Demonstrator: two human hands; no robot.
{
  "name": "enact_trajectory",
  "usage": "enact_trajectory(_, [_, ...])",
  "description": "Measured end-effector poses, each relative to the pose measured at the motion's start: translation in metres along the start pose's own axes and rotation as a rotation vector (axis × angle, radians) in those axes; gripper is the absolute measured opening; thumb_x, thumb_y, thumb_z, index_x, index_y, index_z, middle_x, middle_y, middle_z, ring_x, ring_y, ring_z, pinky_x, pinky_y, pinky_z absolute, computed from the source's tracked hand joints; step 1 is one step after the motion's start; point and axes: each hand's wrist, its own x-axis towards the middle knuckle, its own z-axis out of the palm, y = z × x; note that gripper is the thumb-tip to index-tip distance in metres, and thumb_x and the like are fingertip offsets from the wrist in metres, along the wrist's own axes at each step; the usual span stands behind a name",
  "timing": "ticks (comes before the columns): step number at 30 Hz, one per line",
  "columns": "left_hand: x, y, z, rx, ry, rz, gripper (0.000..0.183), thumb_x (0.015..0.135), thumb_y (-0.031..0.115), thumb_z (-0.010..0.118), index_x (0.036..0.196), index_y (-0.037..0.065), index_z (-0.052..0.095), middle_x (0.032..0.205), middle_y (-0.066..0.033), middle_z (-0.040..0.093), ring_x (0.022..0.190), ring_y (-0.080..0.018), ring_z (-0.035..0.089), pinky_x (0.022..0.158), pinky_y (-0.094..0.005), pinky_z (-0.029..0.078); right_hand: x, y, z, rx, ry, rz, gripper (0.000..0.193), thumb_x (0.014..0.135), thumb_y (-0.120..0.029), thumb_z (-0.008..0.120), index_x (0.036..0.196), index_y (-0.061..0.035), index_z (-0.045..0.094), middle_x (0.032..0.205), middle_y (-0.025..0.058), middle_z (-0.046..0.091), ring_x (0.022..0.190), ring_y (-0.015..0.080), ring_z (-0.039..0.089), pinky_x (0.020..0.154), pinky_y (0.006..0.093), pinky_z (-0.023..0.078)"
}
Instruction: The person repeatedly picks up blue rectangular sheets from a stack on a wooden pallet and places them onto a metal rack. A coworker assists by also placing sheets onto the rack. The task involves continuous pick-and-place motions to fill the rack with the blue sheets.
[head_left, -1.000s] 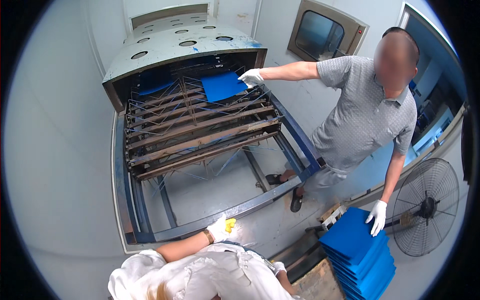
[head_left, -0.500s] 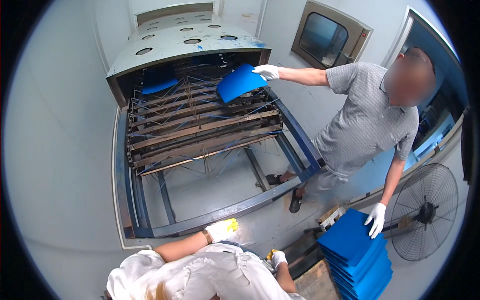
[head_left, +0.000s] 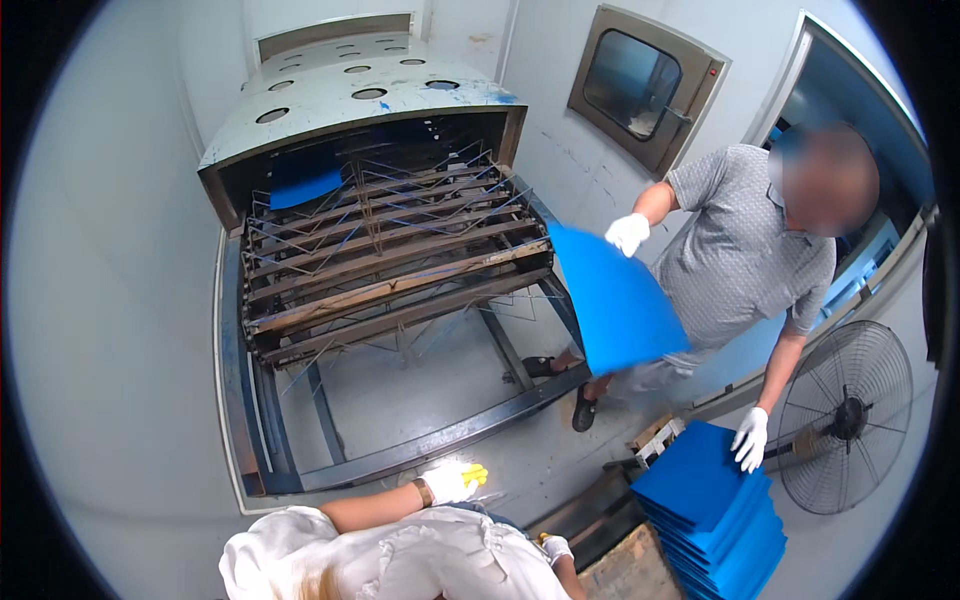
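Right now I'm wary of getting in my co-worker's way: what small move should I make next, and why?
Probably just leave your left hand resting on the machine's frame: the co-worker's gloved hand holds a blue sheet in the air between the rack and the blue stack, near you.

A co-worker's gloved hand (head_left: 628,234) holds a blue sheet (head_left: 615,300) beside the rack (head_left: 390,265).

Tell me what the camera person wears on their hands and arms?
The left hand wears a white glove with yellow fingertips and a dark band at the wrist. Its forearm is bare, below a crumpled white sleeve. The right hand wears a white glove too; its arm is hidden.
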Motion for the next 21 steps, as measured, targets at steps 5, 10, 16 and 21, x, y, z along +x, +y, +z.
enact_trajectory(5, [-0.005, 0.011, -0.027, 0.051, -0.026, -0.054, 0.026, 0.084, 0.009, 0.036, 0.106, 0.000, 0.050, 0.108, -0.0107, 0.050, 0.099, -0.0187, 0.047, 0.087, -0.0249, 0.036, -0.002, -0.024, 0.006, 0.077, 0.000, 0.065, 0.017, 0.083, -0.014, 0.042, 0.085, -0.0090, 0.059, 0.075, 0.0103, 0.059, 0.062, 0.0260, 0.057, 0.058, 0.0395, 0.049])
enact_trajectory(10, [-0.019, 0.027, -0.066, -0.956, 0.047, -0.306, 0.012, 0.087, 0.020, 0.045, 0.082, 0.011, 0.052, 0.069, 0.0016, 0.049, 0.049, -0.0084, 0.042, 0.042, -0.0197, 0.036, 0.023, -0.089, 0.016, 0.640, -0.065, 0.170, 0.018, 0.084, -0.014, 0.041, 0.087, -0.0083, 0.058, 0.076, 0.0109, 0.059, 0.060, 0.0272, 0.057, 0.055, 0.0418, 0.049])
enact_trajectory(16, [-0.052, 0.044, -0.115, -1.213, 0.049, -0.232, 0.017, 0.088, 0.029, 0.044, 0.082, 0.013, 0.049, 0.049, 0.0048, 0.039, 0.037, -0.0066, 0.031, 0.031, -0.0216, 0.024, 0.042, -0.225, 0.034, -0.251, 0.001, -0.567, 0.017, 0.081, -0.014, 0.047, 0.081, -0.0035, 0.060, 0.074, 0.0110, 0.061, 0.066, 0.0247, 0.058, 0.060, 0.0356, 0.046])
enact_trajectory(21, [-0.091, 0.059, -0.146, -1.266, 0.302, -0.161, 0.022, 0.087, 0.034, 0.045, 0.080, 0.013, 0.049, 0.048, 0.0047, 0.037, 0.037, -0.0074, 0.031, 0.031, -0.0222, 0.024, -0.025, -0.380, 0.055, -0.304, -0.071, -0.597, 0.016, 0.075, -0.013, 0.049, 0.081, -0.0054, 0.062, 0.075, 0.0104, 0.063, 0.071, 0.0234, 0.060, 0.062, 0.0335, 0.046])
